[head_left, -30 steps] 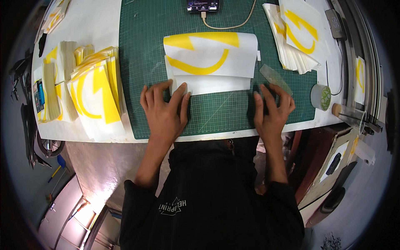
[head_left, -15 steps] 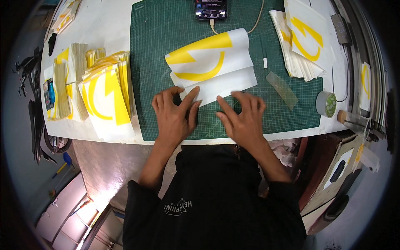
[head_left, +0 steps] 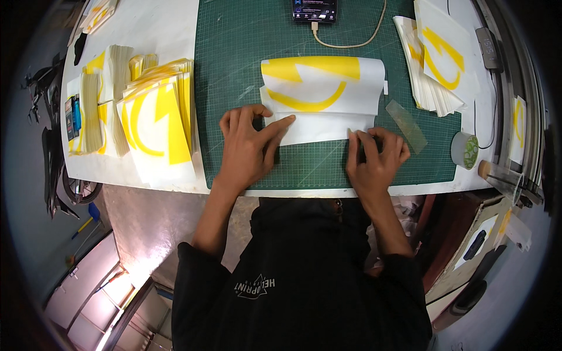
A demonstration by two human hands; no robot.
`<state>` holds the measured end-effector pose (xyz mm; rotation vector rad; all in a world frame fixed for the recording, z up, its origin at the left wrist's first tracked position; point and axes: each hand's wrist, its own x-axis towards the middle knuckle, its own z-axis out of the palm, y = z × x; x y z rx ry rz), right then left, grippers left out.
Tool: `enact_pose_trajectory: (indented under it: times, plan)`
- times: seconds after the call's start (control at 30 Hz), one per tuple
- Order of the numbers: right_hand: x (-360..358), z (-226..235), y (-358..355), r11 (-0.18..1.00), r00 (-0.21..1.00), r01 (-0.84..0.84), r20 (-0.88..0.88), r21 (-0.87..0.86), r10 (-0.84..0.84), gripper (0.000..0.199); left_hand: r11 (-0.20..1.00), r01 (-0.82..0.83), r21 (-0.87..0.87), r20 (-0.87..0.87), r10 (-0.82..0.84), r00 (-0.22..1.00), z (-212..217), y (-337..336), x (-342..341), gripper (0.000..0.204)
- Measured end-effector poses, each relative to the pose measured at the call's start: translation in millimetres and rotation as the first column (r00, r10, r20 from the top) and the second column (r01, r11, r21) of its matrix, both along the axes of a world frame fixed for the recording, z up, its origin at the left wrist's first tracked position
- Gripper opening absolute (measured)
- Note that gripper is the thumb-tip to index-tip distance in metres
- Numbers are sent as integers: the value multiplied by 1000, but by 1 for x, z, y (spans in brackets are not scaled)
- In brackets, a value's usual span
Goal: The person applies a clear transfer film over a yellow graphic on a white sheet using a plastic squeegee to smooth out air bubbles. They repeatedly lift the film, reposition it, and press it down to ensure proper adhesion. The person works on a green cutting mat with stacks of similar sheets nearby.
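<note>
On green mat (head_left: pixel 234 70), both hands (flat) press yellow-printed sheet (head_left: pixel 322 93).

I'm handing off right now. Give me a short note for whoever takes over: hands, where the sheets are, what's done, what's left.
Left hand: flat, pressing the left end of the white sheet with the yellow graphic on the green cutting mat.
Right hand: fingertips at the sheet's lower right edge.
Clear strip lies just right of the sheet; tape roll further right.
One stack of yellow-printed sheets sits left of the mat, another stack at the upper right.
Which stack is finished, I cannot tell.
Left: likely finishing this sheet.
</note>
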<state>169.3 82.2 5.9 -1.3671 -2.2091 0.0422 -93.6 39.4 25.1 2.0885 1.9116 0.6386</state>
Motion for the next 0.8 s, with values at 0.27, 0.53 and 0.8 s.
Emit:
enact_pose_trajectory:
  times: [0.27, 0.53, 0.8]
  plan:
    - [-92, 0, -35, 990, 993, -36, -119, -134, 20, 27, 999, 1, -41, 76, 2, 997, 3, 5, -2, 26]
    - [29, -4, 1, 918, 924, 382, 16, -106, -382, 30, 997, -65, 46, 41, 63, 997, -9, 1, 5, 31]
    - [-15, 9, 1, 954, 953, -293, -97, -59, 287, 29, 997, -42, 61, 7, 42, 999, -5, 2, 5, 32]
